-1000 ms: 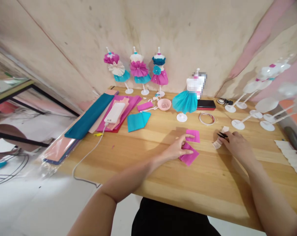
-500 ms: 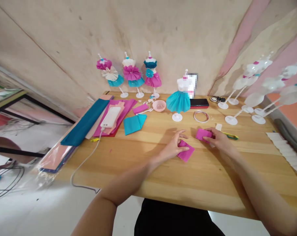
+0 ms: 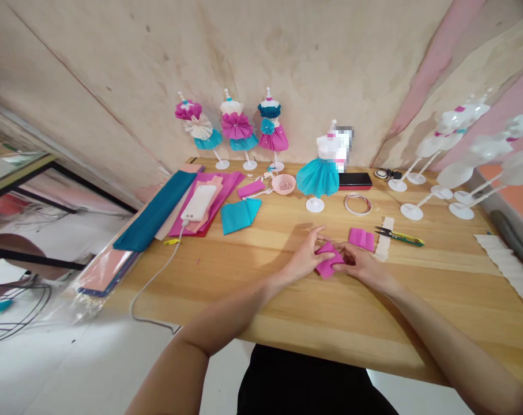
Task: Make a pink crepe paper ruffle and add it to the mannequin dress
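Between my two hands, above the front middle of the wooden table [image 3: 261, 294], is a magenta piece of crepe paper [image 3: 328, 262]. My left hand [image 3: 309, 253] pinches its left side with the thumb on top. On its right edge the fingers of my right hand [image 3: 358, 262] are closed. A second, folded magenta paper piece [image 3: 361, 238] lies just beyond my right hand. Beside it rest a cream paper strip [image 3: 384, 239] and yellow-green thread snips [image 3: 400, 236], their blades over the strip. A small mannequin in a turquoise skirt [image 3: 318, 177] stands behind my hands.
Three dressed mannequins [image 3: 236, 129] stand along the wall; several white ones [image 3: 454, 144] are at right. Folded crepe paper [image 3: 157, 210], a white power bank with cable [image 3: 199, 203], turquoise paper [image 3: 239, 217], a pink bowl [image 3: 283, 184] and a ribbon roll [image 3: 358, 204] lie about.
My right hand has let go of the folded magenta piece, leaving it on the table, and moved left to the piece in my left hand. The snips and cream strip are now uncovered.
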Demonstrator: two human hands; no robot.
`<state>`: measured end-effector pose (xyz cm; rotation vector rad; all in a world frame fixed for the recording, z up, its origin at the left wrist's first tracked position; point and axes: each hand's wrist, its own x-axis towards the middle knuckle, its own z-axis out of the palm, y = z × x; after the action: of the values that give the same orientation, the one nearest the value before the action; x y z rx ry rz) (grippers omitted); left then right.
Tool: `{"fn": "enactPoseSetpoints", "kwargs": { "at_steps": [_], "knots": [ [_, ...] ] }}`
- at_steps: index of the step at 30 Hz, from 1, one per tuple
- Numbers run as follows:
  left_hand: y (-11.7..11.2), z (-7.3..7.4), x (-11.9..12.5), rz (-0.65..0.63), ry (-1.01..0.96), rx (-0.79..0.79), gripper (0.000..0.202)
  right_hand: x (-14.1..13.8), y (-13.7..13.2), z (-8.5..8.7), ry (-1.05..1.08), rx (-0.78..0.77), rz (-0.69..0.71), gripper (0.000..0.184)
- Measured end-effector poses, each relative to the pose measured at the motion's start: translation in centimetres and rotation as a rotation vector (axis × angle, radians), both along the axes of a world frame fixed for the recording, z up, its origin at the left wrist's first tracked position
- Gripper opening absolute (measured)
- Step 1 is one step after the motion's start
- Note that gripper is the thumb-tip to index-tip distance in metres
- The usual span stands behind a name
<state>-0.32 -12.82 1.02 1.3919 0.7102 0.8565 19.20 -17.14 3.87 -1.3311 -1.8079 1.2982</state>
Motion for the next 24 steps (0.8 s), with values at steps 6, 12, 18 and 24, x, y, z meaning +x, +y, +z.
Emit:
{"fn": "enactPoseSetpoints", "kwargs": {
  "at_steps": [6,12,18,24],
  "knots": [
    [0.0,0.8,-0.2,0.081,0.082,0.132,0.067,-0.2,-0.2,-0.3,0.11,-0.019,-0.134,0.043],
    [-0.5,1.8,-0.1,0.042,0.166,0.296,0.085,-0.3,-0.1,-0.5,0.254,-0.045,-0.242,0.048],
    [0.4,1.1,-0.3,0.225,0.11,0.025,0.038,0.1,-0.1,-0.9,0.102,0.029,-0.181,0.054],
    [1.0,0.2,-0.3,0.283,0.014,-0.069,0.04,0.2,-0.2,-0.8,-0.19,0.296,-0.098,0.059]
  ]
}}
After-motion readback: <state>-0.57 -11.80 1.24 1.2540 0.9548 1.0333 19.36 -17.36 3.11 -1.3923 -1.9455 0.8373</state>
